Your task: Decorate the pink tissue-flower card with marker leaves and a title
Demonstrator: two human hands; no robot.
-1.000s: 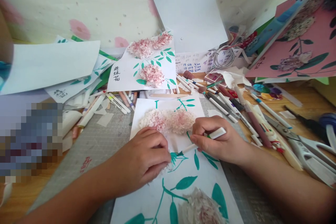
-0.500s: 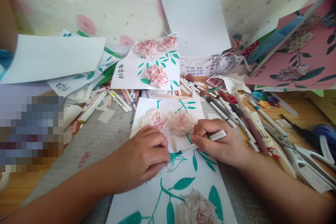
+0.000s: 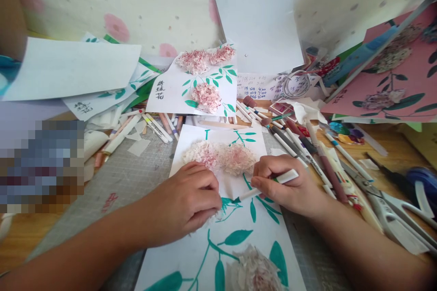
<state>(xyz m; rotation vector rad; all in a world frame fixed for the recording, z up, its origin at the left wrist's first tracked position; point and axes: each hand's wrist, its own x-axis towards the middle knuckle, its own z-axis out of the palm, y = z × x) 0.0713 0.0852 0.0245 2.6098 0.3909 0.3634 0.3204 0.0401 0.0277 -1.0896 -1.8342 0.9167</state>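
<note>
On the grey mat [image 3: 92,211], a painted sheet [image 3: 177,248] is lying, its near edge escaping my view. The right hand [image 3: 288,191] is pinching a marker [image 3: 249,194] over it; the left hand [image 3: 187,202] is resting there, grip hidden.

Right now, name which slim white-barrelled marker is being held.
The slim white-barrelled, green-tipped marker gripped in the right hand; the other white-barrelled markers lie loose.

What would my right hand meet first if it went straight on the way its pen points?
Probably your left hand, just past the partly coloured leaf by the tip of your pen; depth is hard to judge.
</note>
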